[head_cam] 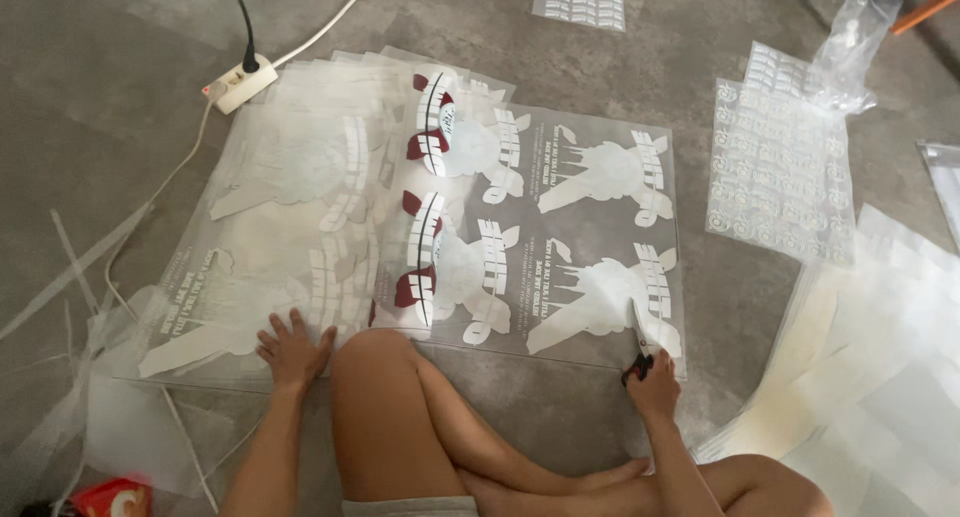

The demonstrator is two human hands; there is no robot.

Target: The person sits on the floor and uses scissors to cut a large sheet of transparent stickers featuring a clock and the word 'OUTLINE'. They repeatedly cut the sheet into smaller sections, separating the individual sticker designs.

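Your L hand (293,351) lies open, flat on the clear printed film sheet (560,227). R hand (655,385) grips scissors (638,347), blades at sheet's near-right edge.

Floor (120,67): mottled grey. Large transfer film sheet (560,237): clear and glossy, printed with repeated white animal-like figures, white banded blocks and small white lettering. Two figures (428,127) near the sheet's middle carry dark red patches and white stripes. Scissors (638,362): black handles with a touch of red, grey blades. Smaller sheet (780,167): clear, covered in a regular grid of small white emblems. Power strip (240,85): cream, with a black plug and white cable. Stacked sheets (870,377): milky white to pale yellow. Packet (115,497): red.
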